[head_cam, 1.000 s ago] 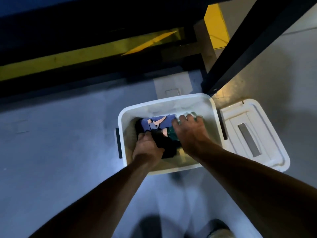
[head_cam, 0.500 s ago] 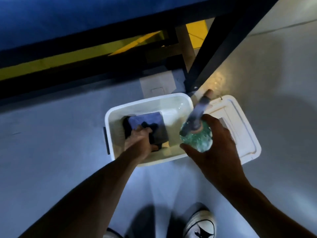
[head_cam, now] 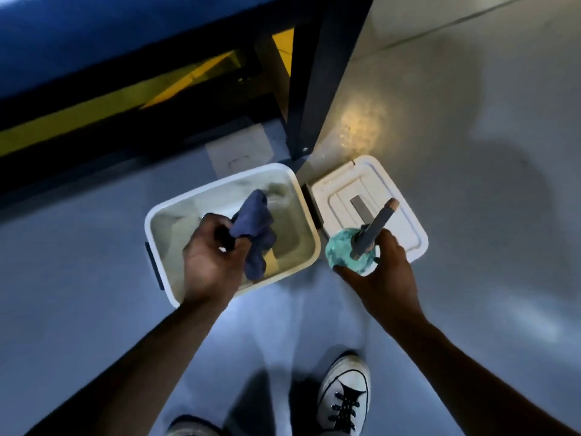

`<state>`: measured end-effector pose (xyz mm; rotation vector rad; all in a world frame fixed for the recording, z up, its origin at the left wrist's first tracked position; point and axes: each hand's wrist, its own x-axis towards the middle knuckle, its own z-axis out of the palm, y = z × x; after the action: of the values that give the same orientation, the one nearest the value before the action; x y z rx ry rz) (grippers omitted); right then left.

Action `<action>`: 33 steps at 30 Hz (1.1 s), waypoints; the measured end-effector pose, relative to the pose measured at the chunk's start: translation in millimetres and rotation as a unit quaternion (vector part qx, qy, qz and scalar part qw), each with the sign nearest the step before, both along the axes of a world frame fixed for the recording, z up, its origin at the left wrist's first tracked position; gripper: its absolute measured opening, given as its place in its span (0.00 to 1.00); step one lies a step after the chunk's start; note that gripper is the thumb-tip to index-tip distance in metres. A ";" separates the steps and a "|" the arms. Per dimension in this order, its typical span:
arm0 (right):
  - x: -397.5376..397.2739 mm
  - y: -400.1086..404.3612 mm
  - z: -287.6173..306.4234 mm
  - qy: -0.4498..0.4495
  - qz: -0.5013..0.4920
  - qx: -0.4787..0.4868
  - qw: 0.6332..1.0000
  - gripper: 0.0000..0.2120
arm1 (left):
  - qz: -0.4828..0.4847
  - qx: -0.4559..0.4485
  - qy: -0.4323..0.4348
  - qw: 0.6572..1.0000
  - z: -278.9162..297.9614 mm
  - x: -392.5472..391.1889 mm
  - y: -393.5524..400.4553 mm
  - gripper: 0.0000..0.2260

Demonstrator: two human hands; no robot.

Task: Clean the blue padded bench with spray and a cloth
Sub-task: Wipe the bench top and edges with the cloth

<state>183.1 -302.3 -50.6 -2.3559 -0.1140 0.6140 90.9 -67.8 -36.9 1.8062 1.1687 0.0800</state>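
My left hand (head_cam: 213,256) grips a crumpled blue cloth (head_cam: 254,231) above the white plastic bin (head_cam: 157,221) on the floor. My right hand (head_cam: 382,269) holds a spray bottle (head_cam: 349,251) with greenish liquid and a grey nozzle, lifted to the right of the bin, over the edge of the bin's lid. The blue padded bench (head_cam: 110,36) runs across the top left, above the bin, on a dark metal frame.
The bin's white lid (head_cam: 405,221) lies on the floor to the right of the bin. A dark bench leg (head_cam: 317,89) comes down just behind the bin. Yellow floor marking shows under the bench. My white sneaker (head_cam: 344,394) stands at the bottom.
My left hand has lifted the blue cloth out of the bin. My right hand has raised the spray bottle out and moved it right, over the lid.
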 end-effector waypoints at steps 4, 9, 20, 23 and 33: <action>-8.2 0.4 -37.5 0.027 0.062 -0.027 0.997 0.30 | 0.037 -0.054 -0.074 0.995 19.1 -4.8 -15.8 0.09; -14.4 5.9 -81.8 0.003 0.143 -0.047 0.989 0.33 | 0.042 -0.078 -0.097 0.991 6.7 3.2 -31.7 0.14; -22.7 -19.2 -25.3 0.001 0.049 -0.075 0.996 0.33 | 0.060 -0.101 -0.112 0.987 55.3 10.5 -37.9 0.15; -22.3 -14.4 34.1 -0.084 -0.058 0.003 0.995 0.19 | 0.048 -0.106 -0.119 0.986 102.5 13.8 -38.7 0.14; 13.2 109.1 299.4 0.268 -0.085 0.347 0.895 0.24 | -0.005 -0.069 -0.172 0.983 295.1 14.0 -32.6 0.11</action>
<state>196.3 -193.3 248.8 -1.4334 0.1089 0.9298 104.9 -100.4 258.2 1.5987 0.8971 0.2861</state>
